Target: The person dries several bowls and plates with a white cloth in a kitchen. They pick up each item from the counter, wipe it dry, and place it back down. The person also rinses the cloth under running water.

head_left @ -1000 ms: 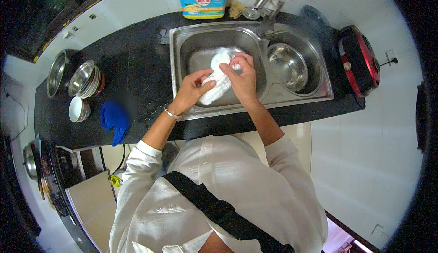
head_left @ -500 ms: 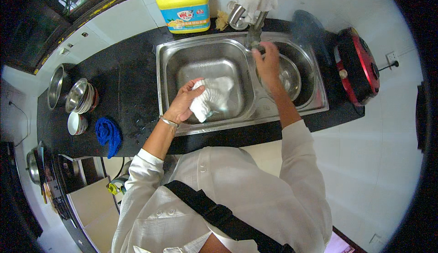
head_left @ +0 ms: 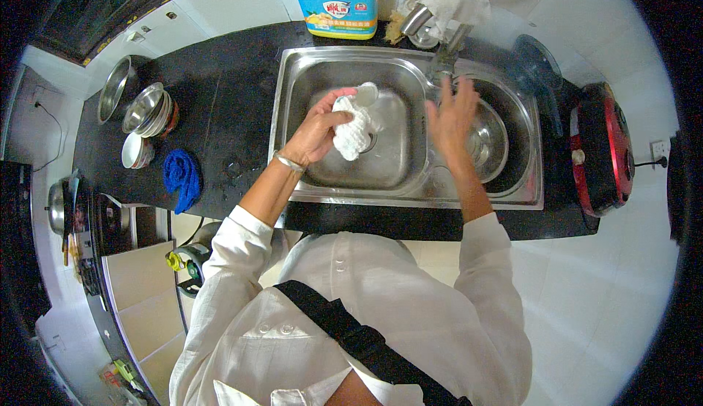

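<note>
Over the left basin of the steel sink [head_left: 284, 124], my left hand [head_left: 316, 129] grips a bunched white cloth [head_left: 351, 136]. A rounded, greyish end [head_left: 366, 94] sticks out at the cloth's top; I cannot make out what it belongs to. My right hand [head_left: 452, 117] is spread and holds nothing, just in front of the faucet [head_left: 444, 60] and above the edge between the basins. Beneath it and to its right, a round metal bowl [head_left: 492, 142] sits in the right basin, partly hidden by my hand and forearm.
Behind the sink stand a yellow detergent jug [head_left: 335, 3] and a white cloth [head_left: 458, 5] draped by the faucet. To the right is a red and black cooker [head_left: 609, 150]. Stacked bowls [head_left: 150, 109], a large metal bowl [head_left: 117, 90] and a blue cloth [head_left: 181, 177] lie left on the black counter [head_left: 234, 91].
My right hand has drawn back a little from the faucet and its fingers have spread. The white cloth is more bunched in my left hand. The whole view has shifted.
</note>
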Motion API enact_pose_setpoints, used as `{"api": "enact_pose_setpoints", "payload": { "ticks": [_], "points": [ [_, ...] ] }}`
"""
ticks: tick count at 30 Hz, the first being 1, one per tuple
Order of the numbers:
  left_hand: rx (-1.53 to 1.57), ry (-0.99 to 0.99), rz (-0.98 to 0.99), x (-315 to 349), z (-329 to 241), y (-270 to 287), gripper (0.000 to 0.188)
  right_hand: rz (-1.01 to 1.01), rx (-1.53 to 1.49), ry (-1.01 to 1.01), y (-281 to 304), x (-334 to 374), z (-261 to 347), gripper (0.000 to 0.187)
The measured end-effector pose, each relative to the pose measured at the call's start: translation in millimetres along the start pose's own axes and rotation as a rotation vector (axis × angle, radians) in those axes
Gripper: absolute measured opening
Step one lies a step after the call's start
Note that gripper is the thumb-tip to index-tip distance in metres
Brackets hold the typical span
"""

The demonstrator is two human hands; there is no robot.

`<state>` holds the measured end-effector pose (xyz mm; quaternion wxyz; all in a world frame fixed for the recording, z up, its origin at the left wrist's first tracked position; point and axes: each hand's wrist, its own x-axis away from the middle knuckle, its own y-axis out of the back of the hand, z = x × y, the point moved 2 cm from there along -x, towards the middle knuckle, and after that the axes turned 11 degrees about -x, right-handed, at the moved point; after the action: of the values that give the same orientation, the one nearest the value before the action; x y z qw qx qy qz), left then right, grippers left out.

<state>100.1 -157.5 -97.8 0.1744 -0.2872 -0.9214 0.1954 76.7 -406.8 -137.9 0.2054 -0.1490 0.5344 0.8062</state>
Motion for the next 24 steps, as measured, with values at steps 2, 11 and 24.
{"api": "enact_pose_setpoints", "payload": {
  "ticks": [2,11,24],
  "points": [
    [0.008,-0.004,0.008,-5,0,-3,0.042,0.064,-0.447,-0.032,-26,11,18,0.053],
    [0.006,0.111,-0.157,-24,21,23,0.041,0.338,-1.652,-0.790,-74,4,37,0.027],
    [0.080,0.052,-0.251,-35,29,17,0.029,0.207,-1.286,-0.243,-65,-26,71,0.024]
  ]
}}
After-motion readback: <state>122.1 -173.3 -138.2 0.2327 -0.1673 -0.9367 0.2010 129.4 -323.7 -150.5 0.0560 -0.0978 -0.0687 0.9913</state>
